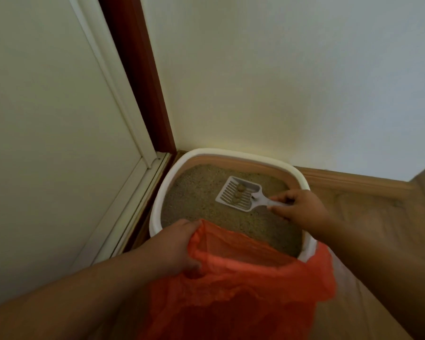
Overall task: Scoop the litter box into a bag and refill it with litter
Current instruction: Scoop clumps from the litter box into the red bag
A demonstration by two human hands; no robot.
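**Scoop lifted over the litter, bag held open below**

The right hand [302,208], at centre right of the frame, has its fingers curled round the handle of a white slotted scoop [241,195], thumb and forefinger pinching the handle near the blade. The scoop sits level just above the litter [196,200], pointing toward the upper left, and carries a few small brown clumps [239,191] in a line on its slots; whether the blade's far edge touches the litter is hard to tell.

The left hand [174,246], at lower centre, grips the rim of an orange plastic bag [243,290], its fingers folded over the edge and tucked inside so the mouth stays open. The bag fills the lower middle of the frame and overlaps the near edge of the litter box [157,200]. What lies inside the bag is hidden in shadow.

The litter box, white-rimmed with a tan inner wall, stands in the corner at centre frame, against a pale wall [280,82] and beside a white door [47,119] with a dark red frame [138,77]. It holds a bed of sandy grey-brown litter. A wooden floor [368,207] shows at right.
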